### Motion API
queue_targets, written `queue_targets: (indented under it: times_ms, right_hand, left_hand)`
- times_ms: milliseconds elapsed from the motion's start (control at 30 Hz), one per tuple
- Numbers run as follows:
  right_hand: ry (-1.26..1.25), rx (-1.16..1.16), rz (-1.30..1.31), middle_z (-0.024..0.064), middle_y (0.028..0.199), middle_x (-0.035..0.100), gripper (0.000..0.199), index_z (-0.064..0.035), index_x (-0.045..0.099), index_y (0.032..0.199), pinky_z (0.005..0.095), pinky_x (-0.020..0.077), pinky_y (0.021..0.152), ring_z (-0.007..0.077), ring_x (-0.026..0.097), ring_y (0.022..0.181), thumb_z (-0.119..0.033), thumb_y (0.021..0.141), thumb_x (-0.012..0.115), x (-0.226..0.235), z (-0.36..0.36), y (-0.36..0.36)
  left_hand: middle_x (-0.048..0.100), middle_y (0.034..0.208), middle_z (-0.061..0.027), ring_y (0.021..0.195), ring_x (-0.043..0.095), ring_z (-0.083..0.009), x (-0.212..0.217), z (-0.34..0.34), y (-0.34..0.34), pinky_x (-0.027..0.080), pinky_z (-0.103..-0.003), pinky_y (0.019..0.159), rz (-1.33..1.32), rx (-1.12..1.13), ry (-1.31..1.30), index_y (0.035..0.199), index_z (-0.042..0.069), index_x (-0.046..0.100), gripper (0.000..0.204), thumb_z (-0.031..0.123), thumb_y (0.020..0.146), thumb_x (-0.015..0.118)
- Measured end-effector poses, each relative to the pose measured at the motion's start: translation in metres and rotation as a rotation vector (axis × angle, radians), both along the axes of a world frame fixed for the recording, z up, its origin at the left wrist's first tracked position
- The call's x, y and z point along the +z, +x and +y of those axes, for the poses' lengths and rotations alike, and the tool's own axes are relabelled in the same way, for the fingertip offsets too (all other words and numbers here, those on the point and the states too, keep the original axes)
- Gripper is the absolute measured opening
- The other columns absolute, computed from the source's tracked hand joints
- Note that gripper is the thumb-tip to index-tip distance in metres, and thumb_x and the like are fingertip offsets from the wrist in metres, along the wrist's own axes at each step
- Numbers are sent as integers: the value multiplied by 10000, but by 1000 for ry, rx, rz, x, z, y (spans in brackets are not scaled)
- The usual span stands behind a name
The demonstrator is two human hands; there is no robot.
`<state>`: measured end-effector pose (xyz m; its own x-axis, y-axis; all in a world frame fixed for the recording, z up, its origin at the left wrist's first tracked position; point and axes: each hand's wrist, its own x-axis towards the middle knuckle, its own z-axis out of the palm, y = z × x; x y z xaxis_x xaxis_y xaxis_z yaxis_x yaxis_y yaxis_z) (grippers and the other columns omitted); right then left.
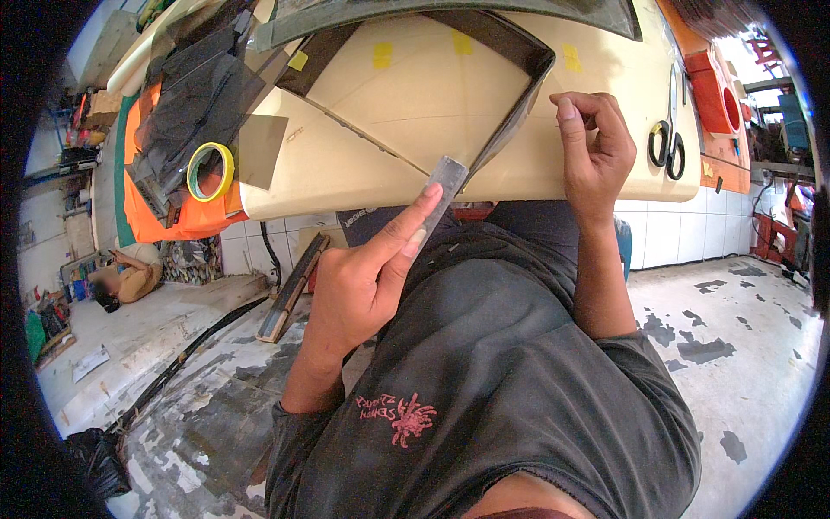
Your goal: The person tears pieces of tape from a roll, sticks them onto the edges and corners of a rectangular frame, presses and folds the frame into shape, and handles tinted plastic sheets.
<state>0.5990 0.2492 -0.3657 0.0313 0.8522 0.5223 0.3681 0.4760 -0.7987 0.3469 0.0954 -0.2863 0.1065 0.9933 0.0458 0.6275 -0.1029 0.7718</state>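
My left hand (354, 281) grips a flat grey bar (438, 197), index finger stretched along it. The bar's far end lies beside the near corner of a dark, four-sided frame (512, 121) of thin strips on the cream-covered table (406, 112). To the right of that frame, my right hand (596, 147) is raised with thumb and curled fingers close together. Whatever may be between those fingertips is too small to make out. Several small yellow tape pieces (382, 55) stick to the cream surface inside and around the frame.
Left on the table are a yellow tape roll (211, 172), dark sheet scraps (194, 104) and orange material (173, 221). Black-handled scissors (667, 143) and a red holder (713, 93) lie right. A dark curved panel (450, 19) crosses the far side. Another person (134, 278) is on the floor.
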Motion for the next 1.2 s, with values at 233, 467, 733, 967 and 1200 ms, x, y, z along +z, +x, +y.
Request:
queue_targets:
  times_ms: [233, 467, 733, 967, 1200]
  right_hand:
    - [10, 1, 16, 95, 863, 712, 86, 16, 767, 974, 313, 491, 733, 181, 630, 790, -62, 988, 734, -1, 1, 0]
    - [2, -13, 7, 89, 862, 706, 85, 18, 769, 975, 308, 488, 737, 176, 628, 794, -58, 984, 732, 5, 0, -2]
    - [-51, 17, 99, 81, 894, 695, 92, 21, 762, 993, 277, 472, 749, 144, 607, 806, -57, 1004, 715, 26, -18, -28]
    - [-74, 43, 127, 48, 895, 651, 114, 27, 746, 1029, 249, 431, 738, 108, 563, 809, -69, 1041, 686, 76, -64, -75]
    - [-74, 22, 123, 46, 895, 668, 114, 21, 738, 1017, 254, 448, 748, 107, 572, 818, -75, 1046, 684, 125, -87, -82]
  left_hand:
    - [736, 1370, -126, 680, 709, -170, 5, 0, 1, 551, -303, 686, 46, 26, -124, 1528, 193, 637, 444, 171, 1087, 592]
    - [742, 1354, -124, 751, 764, -212, 14, -1, -1, 563, -315, 711, 60, 30, -159, 1522, 198, 643, 442, 161, 1084, 592]
    - [775, 1192, -155, 634, 716, -313, 22, -20, -29, 542, -385, 588, 46, 6, 44, 1537, 210, 625, 529, 74, 1027, 652]
    - [752, 1338, -120, 859, 794, -236, 92, -60, -109, 598, -362, 754, 157, 255, 378, 1529, 169, 634, 513, 63, 1029, 677]
    - [791, 1277, -101, 966, 782, -183, 132, -84, -217, 592, -332, 805, 439, 719, 433, 1363, 109, 754, 388, 137, 978, 790]
